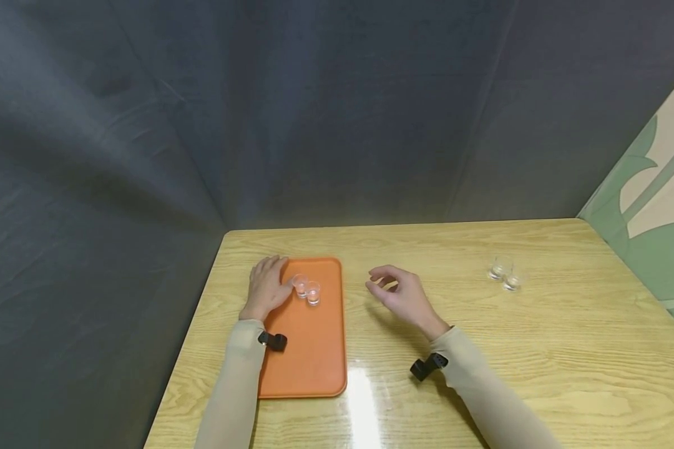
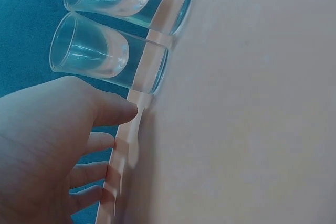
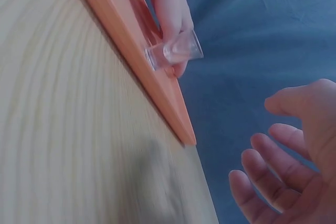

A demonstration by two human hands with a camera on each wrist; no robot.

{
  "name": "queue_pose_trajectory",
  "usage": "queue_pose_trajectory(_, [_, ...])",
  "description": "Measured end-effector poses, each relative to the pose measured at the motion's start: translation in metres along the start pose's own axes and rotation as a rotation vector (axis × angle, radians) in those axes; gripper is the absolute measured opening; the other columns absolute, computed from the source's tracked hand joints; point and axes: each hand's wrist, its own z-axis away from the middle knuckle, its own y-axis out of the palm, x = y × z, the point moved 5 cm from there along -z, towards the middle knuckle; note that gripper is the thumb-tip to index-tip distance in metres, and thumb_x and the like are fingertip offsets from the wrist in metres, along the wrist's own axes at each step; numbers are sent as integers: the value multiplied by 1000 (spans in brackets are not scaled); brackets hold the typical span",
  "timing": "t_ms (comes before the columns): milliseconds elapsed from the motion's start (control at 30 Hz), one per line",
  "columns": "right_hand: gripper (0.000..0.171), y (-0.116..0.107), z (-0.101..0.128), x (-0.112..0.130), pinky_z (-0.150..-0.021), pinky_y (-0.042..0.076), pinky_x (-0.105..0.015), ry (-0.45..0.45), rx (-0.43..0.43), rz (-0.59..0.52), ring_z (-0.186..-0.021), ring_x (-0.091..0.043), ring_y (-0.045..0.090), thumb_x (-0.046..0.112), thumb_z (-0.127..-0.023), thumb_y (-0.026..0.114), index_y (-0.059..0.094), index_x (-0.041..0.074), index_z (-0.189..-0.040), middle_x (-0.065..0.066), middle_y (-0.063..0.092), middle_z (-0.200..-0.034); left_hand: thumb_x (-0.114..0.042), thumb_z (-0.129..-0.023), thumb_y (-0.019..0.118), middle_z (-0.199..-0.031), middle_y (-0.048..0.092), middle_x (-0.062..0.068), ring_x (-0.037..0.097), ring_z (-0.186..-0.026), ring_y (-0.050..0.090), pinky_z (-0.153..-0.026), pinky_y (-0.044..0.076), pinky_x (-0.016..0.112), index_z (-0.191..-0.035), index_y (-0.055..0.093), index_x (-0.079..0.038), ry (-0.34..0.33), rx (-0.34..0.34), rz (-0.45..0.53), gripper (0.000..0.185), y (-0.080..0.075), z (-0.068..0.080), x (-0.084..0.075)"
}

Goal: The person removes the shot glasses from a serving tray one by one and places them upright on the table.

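Two small clear shot glasses (image 1: pixel 313 293) stand side by side toward the far end of an orange tray (image 1: pixel 306 362). At the tray's left rim is my left hand (image 1: pixel 265 292), its fingers extended and its thumb close to the glasses. The left wrist view shows a gap between that thumb and the nearer glass (image 2: pixel 144 59), both glasses upright with thick bases. To the right of the tray, my right hand (image 1: pixel 405 298) hovers above the table with loosely bent fingers and nothing in it. Its thumb and fingers (image 3: pixel 275 169) are spread apart in the right wrist view.
Farther right on the wooden table (image 1: pixel 539 362) stand two more clear glasses (image 1: pixel 500 269), close together. A dark curtain (image 1: pixel 342 125) hangs behind the table and along its left side. A green and beige patterned surface (image 1: pixel 651 206) borders the right.
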Motion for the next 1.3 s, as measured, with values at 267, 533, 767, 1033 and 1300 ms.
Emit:
queue_pose_trajectory(267, [31,30,-9,15,-81,63,-31,-6,60,-50,-94,-21,74,21,-96,79,77,3,-122,-8,79,-112,-37,-105,62,-167,42,24,45,-159,28,-133,15,64,-158,50,-6,5,-3,10,62,0,1,-1])
queue_pose_trajectory(533, [35,65,-12,24,-82,63,-34,-7,131,-80,-96,-20,74,24,-97,79,75,3,-124,-11,79,-118,-37,-105,63,-168,41,23,45,-160,27,-133,14,65,-158,49,-6,-10,2,17,64,-2,2,1])
queue_pose_trajectory(767, [34,84,-16,28,-79,62,-29,-9,121,-94,-96,-19,75,21,-95,81,76,2,-122,-9,80,-114,-37,-104,64,-167,42,23,45,-159,28,-133,14,66,-158,50,-6,-5,0,14,63,-1,0,0])
queue_pose_trajectory(1033, [42,98,-19,36,-84,64,-32,-9,145,-68,-97,-23,78,21,-93,83,73,0,-127,-14,79,-116,-35,-104,63,-166,42,24,45,-159,28,-133,15,64,-157,51,-6,-9,-6,4,61,-1,0,-2])
queue_pose_trajectory(1300, [42,110,-19,33,-82,63,-30,50,145,-88,-92,-17,76,22,-91,85,73,6,-127,-9,79,-106,-36,-104,63,-167,41,23,45,-160,28,-133,14,63,-158,50,-6,-15,-3,-2,63,0,0,-2])
